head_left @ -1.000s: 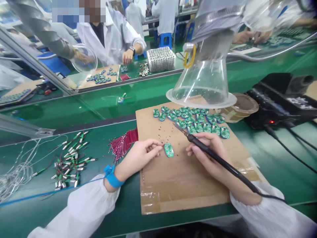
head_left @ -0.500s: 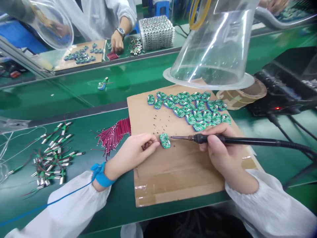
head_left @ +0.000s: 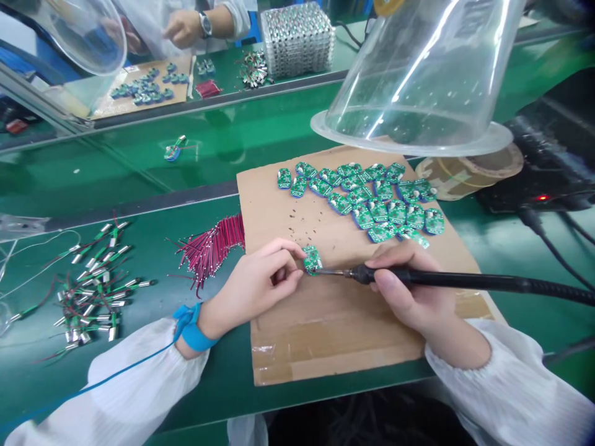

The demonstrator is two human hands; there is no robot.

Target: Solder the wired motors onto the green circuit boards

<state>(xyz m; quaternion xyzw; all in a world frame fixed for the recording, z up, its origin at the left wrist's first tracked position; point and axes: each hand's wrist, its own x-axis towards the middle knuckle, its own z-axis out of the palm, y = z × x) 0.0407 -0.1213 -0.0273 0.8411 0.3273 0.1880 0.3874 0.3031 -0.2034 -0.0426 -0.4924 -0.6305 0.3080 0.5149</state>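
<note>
- Left hand (head_left: 256,282): fingers narrow at the board (head_left: 312,257); cannot tell if gripping it.
- Right hand (head_left: 411,298): fingers holding the iron (head_left: 469,282), tip at the board's near edge.
- Cardboard (head_left: 344,337) under the board, wires (head_left: 212,248) to its left.
- More boards (head_left: 359,195) behind.

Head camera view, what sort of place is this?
Probably an electronics assembly workshop: the right hand holds a soldering iron at a small circuit board, more boards lie on cardboard, and a co-worker's hand shows across the bench.
</note>
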